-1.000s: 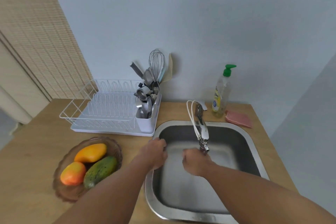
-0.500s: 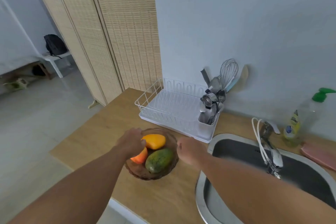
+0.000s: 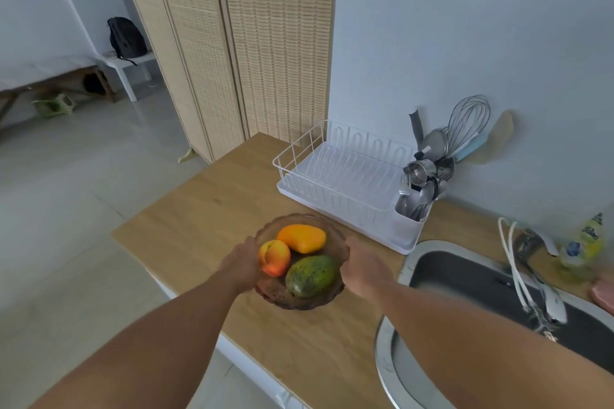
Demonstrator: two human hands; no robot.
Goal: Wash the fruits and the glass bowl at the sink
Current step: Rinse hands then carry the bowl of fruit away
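Note:
A brown-tinted glass bowl sits on the wooden counter left of the sink. In it lie an orange-yellow mango, a smaller red-orange fruit and a green papaya. My left hand grips the bowl's left rim. Against the right rim my right hand is closed. Whether the bowl rests on the counter or is raised, I cannot tell.
A white dish rack with a utensil cup stands behind the bowl. The tap with a white hose reaches over the sink. A soap bottle and pink sponge sit far right. The counter edge drops to the floor on the left.
My hands left the tap and sink and moved left to the bowl. They now hold its two sides. My view has swung left.

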